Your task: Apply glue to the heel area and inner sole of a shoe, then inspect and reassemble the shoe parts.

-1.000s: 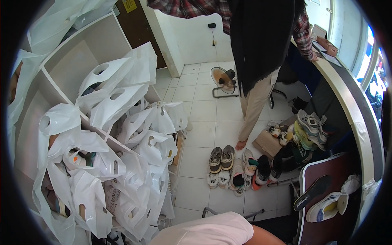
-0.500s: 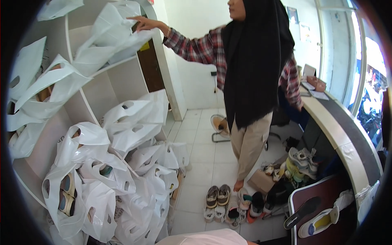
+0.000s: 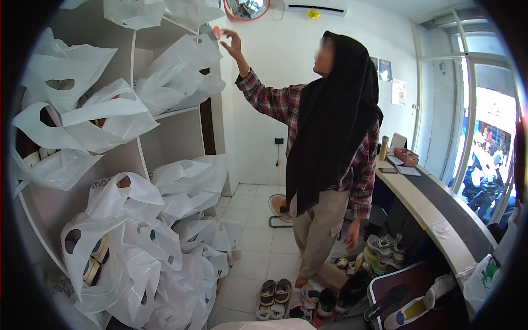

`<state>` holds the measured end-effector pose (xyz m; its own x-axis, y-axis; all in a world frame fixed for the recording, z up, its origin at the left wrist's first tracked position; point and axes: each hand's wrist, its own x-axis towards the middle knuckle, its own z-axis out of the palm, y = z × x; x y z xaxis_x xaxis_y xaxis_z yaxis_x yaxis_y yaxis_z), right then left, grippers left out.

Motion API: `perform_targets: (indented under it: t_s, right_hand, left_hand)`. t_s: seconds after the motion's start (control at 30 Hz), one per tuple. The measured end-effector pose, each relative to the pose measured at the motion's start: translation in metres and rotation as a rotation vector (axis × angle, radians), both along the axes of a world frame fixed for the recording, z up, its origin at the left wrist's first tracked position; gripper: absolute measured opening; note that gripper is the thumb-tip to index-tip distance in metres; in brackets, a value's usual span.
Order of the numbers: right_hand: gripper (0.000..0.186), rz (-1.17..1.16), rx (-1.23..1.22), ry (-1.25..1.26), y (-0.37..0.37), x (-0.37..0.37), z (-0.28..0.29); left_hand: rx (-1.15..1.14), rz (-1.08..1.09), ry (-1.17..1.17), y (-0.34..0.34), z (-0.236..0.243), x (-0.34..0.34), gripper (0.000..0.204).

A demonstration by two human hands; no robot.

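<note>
Both your hands lie out of view, their grip impossible to tell, a co-worker's raised hand [image 3: 234,44], fingers bent, near white bags [image 3: 179,74] on the shelf [image 3: 173,132].

Lettering, partial: a glossy white plastic carrier bag [image 3: 125,199] in the lower left shelving bears large dark characters [image 3: 100,183] near its upper left edge, cut off by folds. A crumpled white translucent plastic bag [image 3: 479,283] at far right shows a green printed patch [image 3: 489,267]; content unclear. On the white wall, a dark rectangular poster [image 3: 384,70] and a pale rectangular paper sheet [image 3: 399,92]: any print too small to read.
</note>
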<state>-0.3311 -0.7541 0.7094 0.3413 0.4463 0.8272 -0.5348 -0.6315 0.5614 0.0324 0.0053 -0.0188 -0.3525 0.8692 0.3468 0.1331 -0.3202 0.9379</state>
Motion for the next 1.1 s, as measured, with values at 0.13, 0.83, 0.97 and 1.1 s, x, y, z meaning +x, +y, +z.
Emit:
perform_targets:
  t_s: [0.13, 0.83, 0.97, 1.1]
  right_hand:
    - [0.063, 0.001, -0.087, -0.113, 0.01, 0.018, 0.057]
    - [0.057, -0.124, 0.387, 0.743, 0.098, 0.164, 0.029]
    - [0.063, -0.223, 0.42, 0.702, 0.109, 0.216, 0.025]
    - [0.062, 0.055, 0.163, 0.165, 0.113, 0.227, 0.013]
  left_hand:
    - [0.034, 0.063, 0.006, 0.0, 0.001, 0.003, 0.044]
    - [-0.103, 0.041, 0.084, 0.004, -0.011, -0.003, 0.055]
    - [-0.047, 0.027, 0.006, 0.006, -0.016, -0.001, 0.056]
    - [0.036, 0.056, 0.002, 0.002, -0.01, 0.002, 0.05]
